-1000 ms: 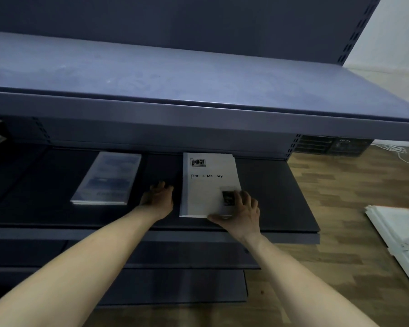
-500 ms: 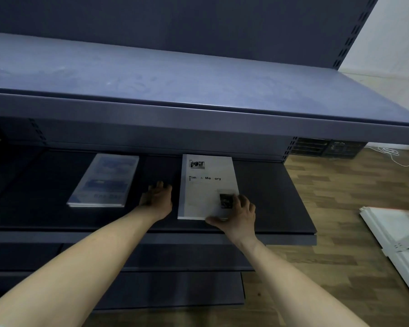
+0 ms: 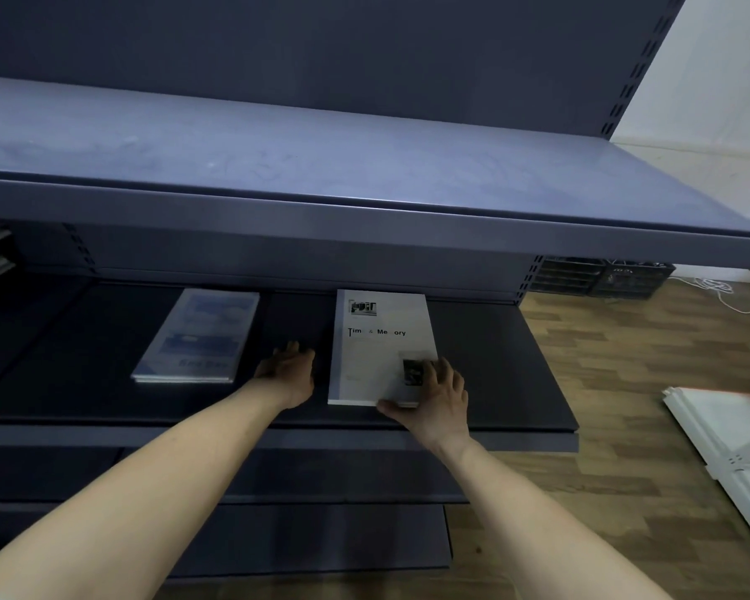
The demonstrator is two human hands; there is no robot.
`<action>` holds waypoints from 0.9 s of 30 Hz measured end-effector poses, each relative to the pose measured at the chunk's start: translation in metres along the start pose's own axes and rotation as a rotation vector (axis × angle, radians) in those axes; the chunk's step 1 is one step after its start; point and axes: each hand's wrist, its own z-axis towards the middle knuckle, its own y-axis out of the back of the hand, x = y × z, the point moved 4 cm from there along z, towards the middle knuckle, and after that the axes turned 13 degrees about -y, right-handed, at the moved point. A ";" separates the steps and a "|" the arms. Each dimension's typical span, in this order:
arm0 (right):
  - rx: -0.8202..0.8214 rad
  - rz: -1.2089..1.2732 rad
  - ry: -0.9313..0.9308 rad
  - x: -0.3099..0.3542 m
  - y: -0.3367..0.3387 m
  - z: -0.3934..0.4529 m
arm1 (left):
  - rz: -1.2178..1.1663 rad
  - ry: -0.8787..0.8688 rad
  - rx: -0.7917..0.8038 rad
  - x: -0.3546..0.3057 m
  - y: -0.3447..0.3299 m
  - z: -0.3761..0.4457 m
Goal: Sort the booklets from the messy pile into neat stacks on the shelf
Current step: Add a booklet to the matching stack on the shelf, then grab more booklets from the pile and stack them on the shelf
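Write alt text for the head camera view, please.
Two bare hands reach onto a dark metal shelf: the right hand rests on a white booklet stack, the left hand lies flat beside it. A blue-covered booklet stack lies further left.
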 end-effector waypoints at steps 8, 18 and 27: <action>0.068 -0.120 0.120 0.029 0.009 -0.008 | 0.022 0.059 -0.023 -0.007 0.005 -0.034; 0.136 -0.184 0.367 0.124 0.001 -0.059 | 0.095 0.120 -0.144 0.013 0.030 -0.101; 0.165 -0.197 0.522 0.229 -0.022 -0.122 | 0.056 0.232 -0.268 0.095 0.048 -0.178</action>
